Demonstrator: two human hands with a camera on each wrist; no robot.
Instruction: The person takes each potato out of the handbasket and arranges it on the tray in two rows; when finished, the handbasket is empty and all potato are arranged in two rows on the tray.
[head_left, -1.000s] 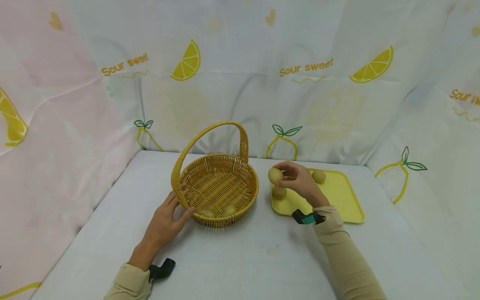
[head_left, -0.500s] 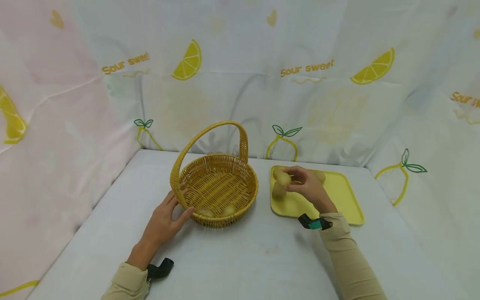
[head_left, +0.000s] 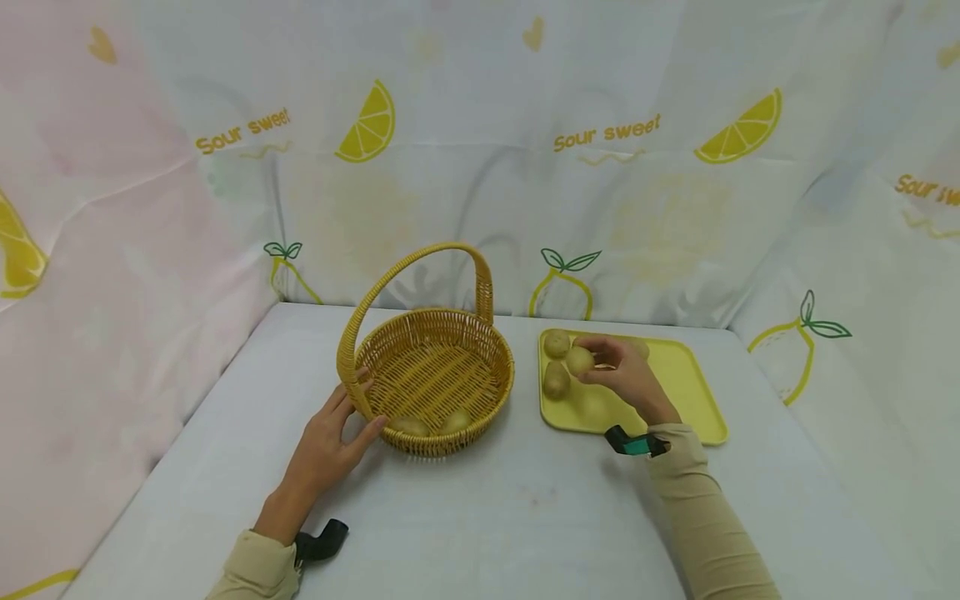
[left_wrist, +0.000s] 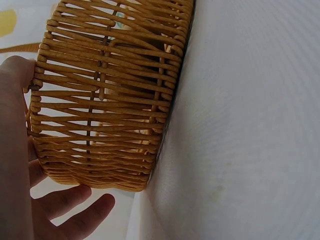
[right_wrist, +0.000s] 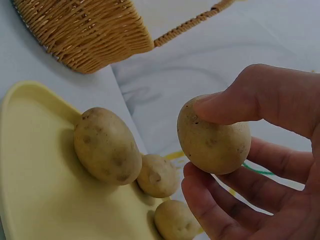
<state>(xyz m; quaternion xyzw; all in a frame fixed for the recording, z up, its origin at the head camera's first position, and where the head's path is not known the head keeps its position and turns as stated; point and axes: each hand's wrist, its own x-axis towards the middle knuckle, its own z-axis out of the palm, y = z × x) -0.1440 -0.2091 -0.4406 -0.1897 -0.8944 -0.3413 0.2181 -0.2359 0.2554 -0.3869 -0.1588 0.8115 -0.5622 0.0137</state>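
Hidden or unclear: the far potato on the tray [head_left: 678,408], just beyond the right hand [head_left: 630,375], is mostly covered by its knuckles in the head view. 2 potatoes inside the basket [head_left: 450,379], right of the left hand [head_left: 322,450], are cut across by the near rim and show only in part. The left fingertips are partly masked by the handle [head_left: 375,304]. The left wrist view crops the basket at the top. Whether the 2 potatoes left of the right hand, a farther one [head_left: 557,343] and a nearer one [head_left: 557,381], touch each other cannot be told.

Compared with 1.0 s ago: the right hand and its held potato [head_left: 580,362] have shifted away from the basket, further in over the tray. The farther potato, not visible then, now shows whole; the one beyond the knuckles, then in plain view, is now largely covered. Left hand and basket: practically unchanged.

Pose: hands well apart. Right hand pinches the held potato between thumb and fingers, palm facing the left hand, potato raised above the tray. Left hand grips the basket at the handle's base, thumb on the near rim, 2 fingers extended loosely along the outer wall.
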